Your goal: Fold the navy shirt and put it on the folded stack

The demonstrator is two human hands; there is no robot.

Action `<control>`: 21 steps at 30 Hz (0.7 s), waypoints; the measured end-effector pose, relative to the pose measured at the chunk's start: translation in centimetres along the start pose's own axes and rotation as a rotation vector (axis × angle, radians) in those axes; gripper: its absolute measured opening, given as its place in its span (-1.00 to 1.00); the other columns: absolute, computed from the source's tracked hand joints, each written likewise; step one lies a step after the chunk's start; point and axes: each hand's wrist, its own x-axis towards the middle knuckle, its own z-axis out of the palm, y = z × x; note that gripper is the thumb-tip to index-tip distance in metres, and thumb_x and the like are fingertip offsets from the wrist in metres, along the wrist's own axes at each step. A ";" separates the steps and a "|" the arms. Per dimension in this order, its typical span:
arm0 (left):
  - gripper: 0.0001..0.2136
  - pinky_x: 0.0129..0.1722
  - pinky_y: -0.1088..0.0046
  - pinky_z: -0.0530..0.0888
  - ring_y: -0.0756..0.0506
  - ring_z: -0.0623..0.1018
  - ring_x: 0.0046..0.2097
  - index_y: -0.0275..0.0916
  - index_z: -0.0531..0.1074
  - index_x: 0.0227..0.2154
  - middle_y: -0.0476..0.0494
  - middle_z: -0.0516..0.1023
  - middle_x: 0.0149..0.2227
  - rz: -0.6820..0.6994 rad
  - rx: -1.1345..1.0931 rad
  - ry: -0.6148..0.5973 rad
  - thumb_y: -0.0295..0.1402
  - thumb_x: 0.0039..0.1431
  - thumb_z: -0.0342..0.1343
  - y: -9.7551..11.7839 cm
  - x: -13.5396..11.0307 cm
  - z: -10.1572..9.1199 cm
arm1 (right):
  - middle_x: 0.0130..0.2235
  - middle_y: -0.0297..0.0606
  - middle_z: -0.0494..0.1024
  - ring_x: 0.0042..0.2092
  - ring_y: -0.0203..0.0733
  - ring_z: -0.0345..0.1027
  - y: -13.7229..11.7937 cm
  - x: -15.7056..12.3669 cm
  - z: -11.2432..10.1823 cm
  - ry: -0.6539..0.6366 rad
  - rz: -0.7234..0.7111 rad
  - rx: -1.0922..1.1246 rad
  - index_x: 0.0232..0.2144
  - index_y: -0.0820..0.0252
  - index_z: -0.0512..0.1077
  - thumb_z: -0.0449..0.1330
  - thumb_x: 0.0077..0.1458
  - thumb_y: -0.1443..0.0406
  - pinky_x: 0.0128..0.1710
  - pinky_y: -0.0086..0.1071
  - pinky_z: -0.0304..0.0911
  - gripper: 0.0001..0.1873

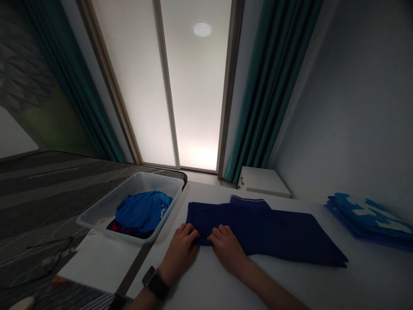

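A dark navy shirt (274,230) lies folded into a long strip across the white table, with a red-and-white trimmed edge (248,200) showing at its far side. At the strip's near left corner, my left hand (182,243) has its fingers curled onto the fabric; a black watch is on that wrist. My right hand (226,247) grips the near edge a little to the right, fingers bent over the cloth. Both hands look closed on the shirt, though the fingertips are partly hidden.
Left of the table, a translucent plastic bin (129,185) holds crumpled blue clothing (143,211). A stack of folded blue clothes (368,219) sits at the table's right end. Beyond the table (322,288) stands a small white cabinet (264,181).
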 end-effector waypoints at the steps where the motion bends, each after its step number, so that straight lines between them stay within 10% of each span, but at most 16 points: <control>1: -0.72 -0.13 0.23 0.38 -0.18 0.38 -0.12 -0.16 0.41 -0.31 -0.11 0.42 -0.21 0.000 0.000 -0.006 -0.64 -0.04 0.02 0.3 -0.8 0.0 | -0.24 -0.30 0.47 -0.14 -0.10 0.26 -0.4 -0.6 0.1 0.008 -0.020 -0.007 -0.24 0.12 0.41 0.19 0.15 0.44 -0.10 -0.23 0.11 -0.85; 9: -0.66 0.03 0.18 0.43 -0.20 0.46 0.02 -0.09 0.40 0.00 -0.15 0.50 -0.04 0.088 -0.082 0.015 -0.47 0.16 0.06 0.5 -4.9 -1.7 | -0.20 -0.25 0.48 -0.06 -0.04 0.25 -2.5 -1.6 -2.9 -0.075 0.004 0.136 -0.27 0.12 0.42 0.22 0.14 0.23 0.02 -0.15 0.06 -0.88; 21: -0.67 0.11 0.17 0.45 -0.17 0.45 0.13 -0.12 0.43 0.02 -0.15 0.53 0.03 0.103 -0.101 0.024 -0.49 0.26 -0.05 -1.1 -5.5 -2.4 | -0.10 -0.15 0.46 -0.03 -0.09 0.26 0.2 8.6 -1.7 -0.144 -0.105 0.114 -0.08 0.18 0.40 0.07 0.25 0.33 0.00 -0.21 0.10 -0.79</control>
